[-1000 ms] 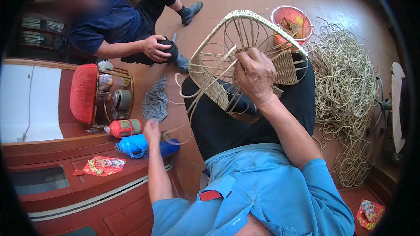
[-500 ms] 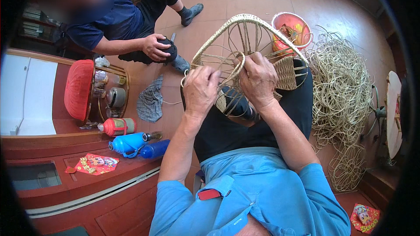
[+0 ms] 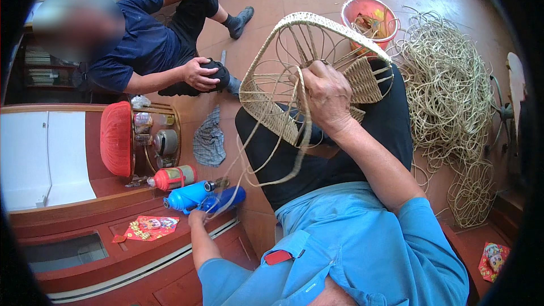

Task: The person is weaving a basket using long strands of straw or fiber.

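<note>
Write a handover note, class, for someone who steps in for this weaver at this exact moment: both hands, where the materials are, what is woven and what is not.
Right hand: grips the rim of the wicker frame resting on the lap.
Left hand: stretched out low to the left, pulling a long cane strand taut from the frame.
Materials: heap of loose cane on the floor to the right; orange bucket beyond the frame.
Done: rim wrapped, woven patches on the left and right sides.
Left: most ribs are bare and open.
</note>
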A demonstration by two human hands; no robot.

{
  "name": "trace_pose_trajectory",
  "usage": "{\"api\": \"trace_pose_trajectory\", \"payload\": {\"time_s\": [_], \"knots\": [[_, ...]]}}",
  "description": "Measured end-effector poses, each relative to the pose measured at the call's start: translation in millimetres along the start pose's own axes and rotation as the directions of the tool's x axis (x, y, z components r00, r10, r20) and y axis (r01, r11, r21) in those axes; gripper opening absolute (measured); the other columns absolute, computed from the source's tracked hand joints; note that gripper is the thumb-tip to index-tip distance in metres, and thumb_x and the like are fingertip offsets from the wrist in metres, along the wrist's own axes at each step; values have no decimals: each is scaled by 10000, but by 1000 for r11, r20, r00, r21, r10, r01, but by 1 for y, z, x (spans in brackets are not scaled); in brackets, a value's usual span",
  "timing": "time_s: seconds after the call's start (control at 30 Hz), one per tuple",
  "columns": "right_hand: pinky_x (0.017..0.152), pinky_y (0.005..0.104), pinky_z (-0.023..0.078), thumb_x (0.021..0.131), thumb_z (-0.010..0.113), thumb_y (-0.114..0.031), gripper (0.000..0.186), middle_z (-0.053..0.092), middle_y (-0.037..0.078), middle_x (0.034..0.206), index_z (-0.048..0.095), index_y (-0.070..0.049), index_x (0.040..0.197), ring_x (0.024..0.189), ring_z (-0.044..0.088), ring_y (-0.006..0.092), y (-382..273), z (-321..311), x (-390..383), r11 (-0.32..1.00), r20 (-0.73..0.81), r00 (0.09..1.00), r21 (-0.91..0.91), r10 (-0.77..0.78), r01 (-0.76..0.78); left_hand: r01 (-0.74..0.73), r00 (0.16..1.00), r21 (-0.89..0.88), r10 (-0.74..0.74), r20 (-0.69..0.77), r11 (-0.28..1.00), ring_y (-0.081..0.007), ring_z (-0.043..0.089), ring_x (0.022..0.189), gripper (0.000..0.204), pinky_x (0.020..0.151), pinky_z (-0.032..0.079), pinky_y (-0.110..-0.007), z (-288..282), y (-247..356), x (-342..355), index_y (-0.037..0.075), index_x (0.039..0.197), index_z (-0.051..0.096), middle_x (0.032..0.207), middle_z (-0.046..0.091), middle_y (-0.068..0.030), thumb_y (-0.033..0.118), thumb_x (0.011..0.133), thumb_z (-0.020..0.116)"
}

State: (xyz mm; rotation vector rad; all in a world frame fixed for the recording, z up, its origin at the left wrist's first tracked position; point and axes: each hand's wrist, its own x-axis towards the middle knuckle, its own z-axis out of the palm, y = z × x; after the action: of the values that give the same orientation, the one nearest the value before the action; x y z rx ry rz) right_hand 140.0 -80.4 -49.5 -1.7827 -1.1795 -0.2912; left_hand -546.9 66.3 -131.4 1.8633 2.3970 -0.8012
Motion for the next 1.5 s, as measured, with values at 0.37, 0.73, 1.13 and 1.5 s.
{"api": "trace_pose_trajectory", "payload": {"time_s": [0.37, 0.73, 1.13, 1.5], "knots": [[751, 488, 527, 987, 783, -276, 195, 642, 92, 908, 737, -100, 918, 848, 686, 346, -4, 5, 3, 998, 12, 1000, -61, -18, 18, -887, 442, -434, 559, -702, 156, -362, 745, 993, 241, 902, 571, -465, -233, 372, -240, 37, 1063, 791, 1025, 778, -160, 263, 1054, 708], [744, 465, 539, 966, 763, -192, 110, 648, 89, 888, 705, -105, 933, 847, 704, 327, -5, -7, 5, 999, 58, 998, -37, 33, -31, -727, 608, -326, 346, -715, 604, -482, 694, 883, 313, 764, 520, -583, -128, 271, -109, 37, 926, 664, 921, 707, -238, 315, 1069, 672], [710, 443, 592, 946, 795, -163, 100, 679, 43, 1057, 715, -137, 1000, 858, 752, 297, 6, -13, 6, 997, 52, 998, 58, 41, -44, 67, 955, 187, -117, 271, 980, -322, 761, 1272, 354, 971, 640, -459, 52, 69, -60, 135, 1233, 855, 1348, 796, -152, 327, 947, 772], [738, 451, 614, 978, 781, -174, 134, 733, 69, 1184, 698, -126, 1071, 920, 773, 328, 9, -11, 13, 999, 89, 996, 50, -8, 3, -760, 645, -594, 423, -636, 264, -404, 733, 1109, 275, 980, 566, -451, -163, 294, -171, 41, 1199, 761, 1164, 768, -210, 264, 1104, 631]]}}
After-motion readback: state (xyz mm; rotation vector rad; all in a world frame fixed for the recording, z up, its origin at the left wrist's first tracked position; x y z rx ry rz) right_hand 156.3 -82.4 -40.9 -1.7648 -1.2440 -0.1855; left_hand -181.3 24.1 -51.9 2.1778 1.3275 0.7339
